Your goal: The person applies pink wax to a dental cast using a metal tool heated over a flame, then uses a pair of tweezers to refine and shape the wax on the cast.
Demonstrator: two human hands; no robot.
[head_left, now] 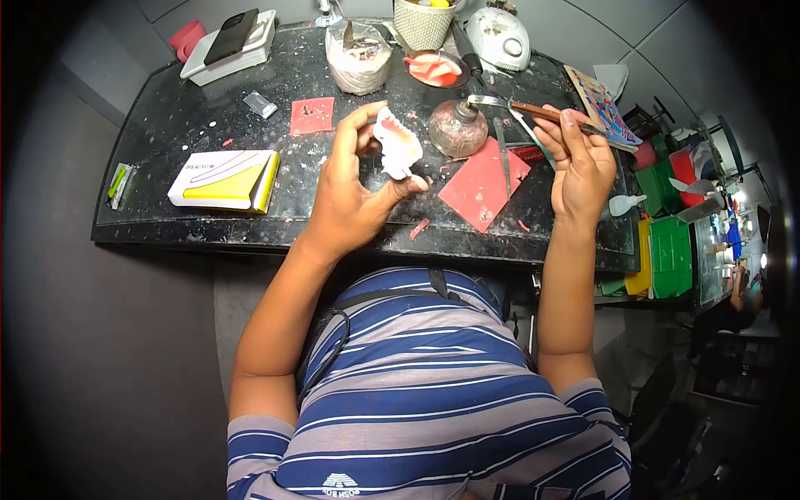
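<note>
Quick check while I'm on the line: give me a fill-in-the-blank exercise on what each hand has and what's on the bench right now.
1. The left hand holds a pink and white dental model, pinched between the fingers and the ____.
2. The right hand holds a thin tool whose metal tip reaches over the glass ____.
3. The white box at the table's left has a ____ corner.
4. A dark phone lies on a ____ tray.

Missing words: thumb; burner; yellow; white

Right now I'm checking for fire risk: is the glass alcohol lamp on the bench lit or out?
Cannot tell. The glass alcohol lamp stands upright, the metal spatula tip over its top, but no flame shows clearly.
</note>
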